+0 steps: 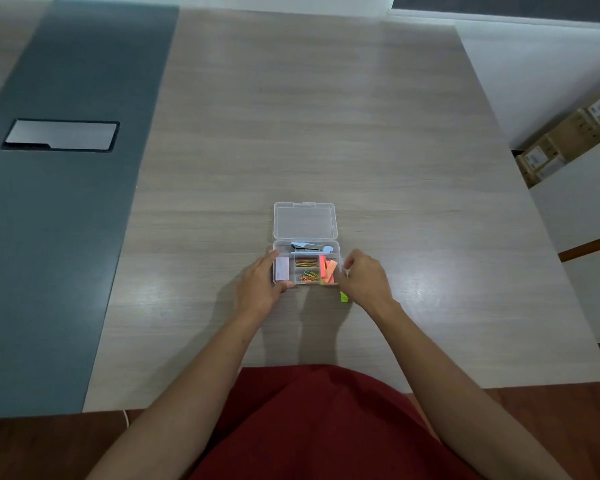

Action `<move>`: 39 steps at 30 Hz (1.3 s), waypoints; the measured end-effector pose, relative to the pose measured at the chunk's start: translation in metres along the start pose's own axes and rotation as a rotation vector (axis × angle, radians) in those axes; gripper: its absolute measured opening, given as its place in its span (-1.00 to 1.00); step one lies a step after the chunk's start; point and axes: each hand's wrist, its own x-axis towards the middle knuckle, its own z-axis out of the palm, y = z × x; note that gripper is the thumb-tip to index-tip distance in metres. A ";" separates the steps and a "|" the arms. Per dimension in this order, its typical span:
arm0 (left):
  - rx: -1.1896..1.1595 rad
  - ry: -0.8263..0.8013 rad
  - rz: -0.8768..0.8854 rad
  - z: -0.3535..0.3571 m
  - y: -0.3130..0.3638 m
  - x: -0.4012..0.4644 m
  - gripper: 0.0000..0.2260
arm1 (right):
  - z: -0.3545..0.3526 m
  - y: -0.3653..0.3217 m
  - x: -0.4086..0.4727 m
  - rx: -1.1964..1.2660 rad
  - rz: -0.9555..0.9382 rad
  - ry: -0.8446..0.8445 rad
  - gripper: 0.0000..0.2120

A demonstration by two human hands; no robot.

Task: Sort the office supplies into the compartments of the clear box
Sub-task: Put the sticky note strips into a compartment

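Note:
The clear box [337, 247] lies open on the table, its lid [305, 221] folded flat behind it. A pale blue stapler [309, 248] fills the long back compartment. A white staple pack [282, 268] sits front left, coloured paper clips [308, 275] in the middle, and pink and orange sticky tabs [328, 270] front right. My left hand [260, 285] grips the box's front left corner. My right hand [362, 277] is curled at the right edge; a green sticky tab [344, 296] shows under it, and I cannot tell whether the fingers pinch it.
The box sits on a light wood table [326, 133] with a grey strip [66, 202] and a metal cable hatch [61, 135] at left. Cardboard boxes [568, 140] stand on the floor beyond the right edge. My red shirt [326, 427] fills the bottom.

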 end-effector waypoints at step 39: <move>0.023 0.044 0.065 -0.016 0.004 0.018 -0.30 | 0.008 -0.006 0.030 0.173 -0.066 0.187 -0.75</move>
